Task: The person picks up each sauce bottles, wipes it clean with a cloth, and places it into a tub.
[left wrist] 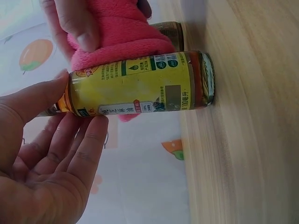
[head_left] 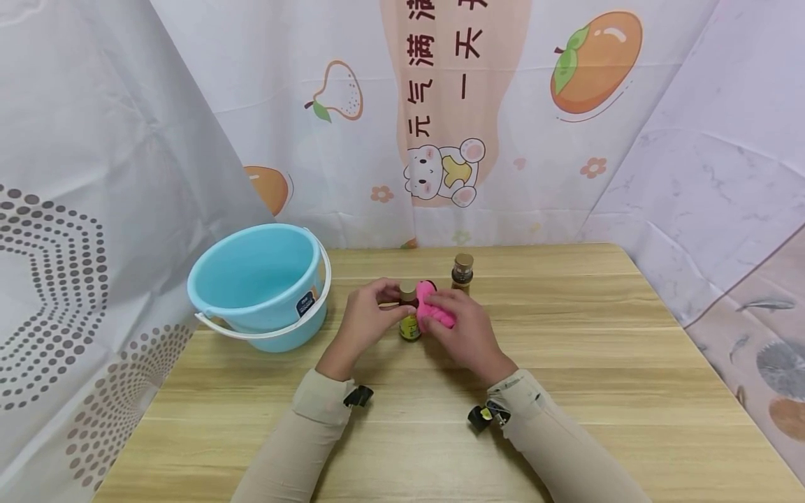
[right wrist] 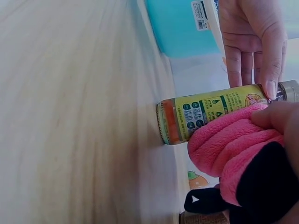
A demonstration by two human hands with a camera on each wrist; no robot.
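Observation:
A small sesame oil bottle (head_left: pixel 410 328) with a yellow label and metallic cap stands upright on the table. My left hand (head_left: pixel 365 318) holds it near the neck, thumb on one side and fingers on the other, as the left wrist view shows. My right hand (head_left: pixel 465 328) grips a ribbed pink plush cloth (right wrist: pixel 233 140) with a black backing and a black loop (right wrist: pixel 202 200). The cloth touches the side of the bottle, covering part of its label. Behind the right hand stands a second bottle (head_left: pixel 462 269) with a gold-brown cap, its lower part hidden.
On the left of the wooden table (head_left: pixel 597 349) stands a light blue bucket (head_left: pixel 251 318), its white handle (head_left: pixel 328 272) hanging down the near side. A printed white curtain (head_left: pixel 352 175) rises along the table's back edge.

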